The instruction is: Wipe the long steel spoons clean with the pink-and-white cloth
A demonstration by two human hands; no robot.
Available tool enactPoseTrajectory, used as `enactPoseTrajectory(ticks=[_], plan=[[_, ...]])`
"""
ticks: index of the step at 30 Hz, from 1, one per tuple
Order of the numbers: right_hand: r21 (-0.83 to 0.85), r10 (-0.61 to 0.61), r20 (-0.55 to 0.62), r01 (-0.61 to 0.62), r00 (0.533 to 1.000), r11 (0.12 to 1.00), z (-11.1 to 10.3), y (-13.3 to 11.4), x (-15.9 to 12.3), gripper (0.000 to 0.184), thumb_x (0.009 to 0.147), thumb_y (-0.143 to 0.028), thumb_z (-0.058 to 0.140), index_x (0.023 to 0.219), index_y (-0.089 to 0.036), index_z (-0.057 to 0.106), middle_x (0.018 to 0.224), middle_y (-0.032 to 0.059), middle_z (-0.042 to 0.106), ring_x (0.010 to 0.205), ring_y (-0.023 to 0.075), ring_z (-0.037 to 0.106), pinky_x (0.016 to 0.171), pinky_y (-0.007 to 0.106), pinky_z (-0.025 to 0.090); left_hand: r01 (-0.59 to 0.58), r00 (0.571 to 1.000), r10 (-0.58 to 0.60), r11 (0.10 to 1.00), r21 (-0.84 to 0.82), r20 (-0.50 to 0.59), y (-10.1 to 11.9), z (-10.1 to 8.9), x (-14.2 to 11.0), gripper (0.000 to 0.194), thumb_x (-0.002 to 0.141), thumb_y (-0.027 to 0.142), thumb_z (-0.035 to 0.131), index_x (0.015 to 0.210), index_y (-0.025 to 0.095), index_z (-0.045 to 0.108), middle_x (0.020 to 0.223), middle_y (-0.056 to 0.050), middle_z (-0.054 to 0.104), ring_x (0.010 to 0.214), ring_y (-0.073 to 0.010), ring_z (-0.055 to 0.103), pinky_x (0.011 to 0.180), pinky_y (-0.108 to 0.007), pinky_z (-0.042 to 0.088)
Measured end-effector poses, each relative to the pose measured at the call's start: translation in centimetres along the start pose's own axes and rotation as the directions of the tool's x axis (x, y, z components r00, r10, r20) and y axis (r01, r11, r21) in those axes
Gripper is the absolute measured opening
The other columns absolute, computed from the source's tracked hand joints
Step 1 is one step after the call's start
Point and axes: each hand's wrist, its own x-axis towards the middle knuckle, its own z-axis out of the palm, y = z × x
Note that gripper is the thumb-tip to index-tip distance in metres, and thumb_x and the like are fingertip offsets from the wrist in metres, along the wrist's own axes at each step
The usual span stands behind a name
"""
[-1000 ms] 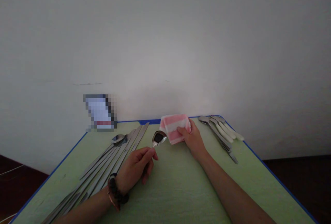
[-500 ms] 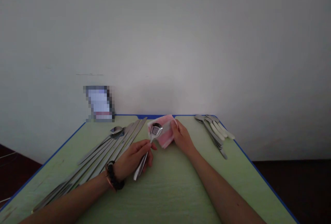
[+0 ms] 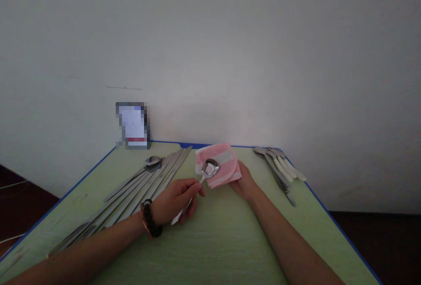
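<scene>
Pinched in my left hand [image 3: 179,199] is a shiny metal spoon [image 3: 210,169], held by its handle with the bowl tilted up and away from me. Behind the bowl, my right hand [image 3: 245,184] supports a folded pink and white striped cloth [image 3: 222,151]. The cloth hides most of the fingers of that hand. In the picture the bowl overlaps the cloth; whether they touch, I cannot tell. Left of my left hand lie several metal knives [image 3: 158,179] and spoons [image 3: 153,161] side by side.
At the right of the green table [image 3: 226,241] several metal spoons [image 3: 278,173] lie stacked beside white-handled cutlery [image 3: 286,166]. A blurred-out device with a lit screen [image 3: 133,125] leans at the back left corner. A pale wall [image 3: 210,48] stands behind the table.
The cloth has turned and shifted in my right hand, from beside the spoon to behind its bowl. My left hand keeps hold of the spoon, whose handle now shows below the fingers.
</scene>
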Motion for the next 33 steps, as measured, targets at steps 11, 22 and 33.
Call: enactPoseTrajectory(ticks=[11,22,33], plan=[[-0.720,-0.071,0.195,0.192,0.978,0.667,2.4,-1.2,-1.3,0.026,0.078,-0.040,0.053,0.091,-0.017,0.058,0.077,0.0010,0.059,0.069,0.0134,0.051,0.064,0.025,0.038,0.032,0.999,-0.028,0.992,0.123,-0.035,-0.6,0.1,0.0,0.035,0.085,0.048,0.037,0.078,0.017,0.050,0.039,0.010,0.044,0.028,-0.0057,0.037,0.028,-0.013,0.026],[-0.631,-0.230,-0.026,0.163,0.973,0.758,2.2,-0.5,-0.8,0.033,0.083,-0.047,0.042,0.080,-0.018,0.056,0.072,0.0016,0.056,0.065,0.0135,0.048,0.060,0.025,0.038,-0.073,0.997,0.062,0.967,0.242,0.056,0.0,0.0,-0.3,0.037,0.089,0.044,0.033,0.086,0.015,0.054,0.041,0.009,0.044,0.035,-0.0059,0.037,0.041,-0.016,0.033],[-0.414,-0.059,-0.001,0.053,0.998,0.909,1.0,-0.8,-0.2,0.038,0.077,-0.053,0.047,0.073,-0.017,0.059,0.070,0.0011,0.058,0.064,0.0134,0.049,0.062,0.026,0.039,-0.028,1.000,0.028,0.981,0.189,0.003,-0.3,0.1,-0.2,0.041,0.087,0.051,0.032,0.082,0.016,0.053,0.035,0.010,0.038,0.029,-0.0063,0.032,0.034,-0.016,0.027]])
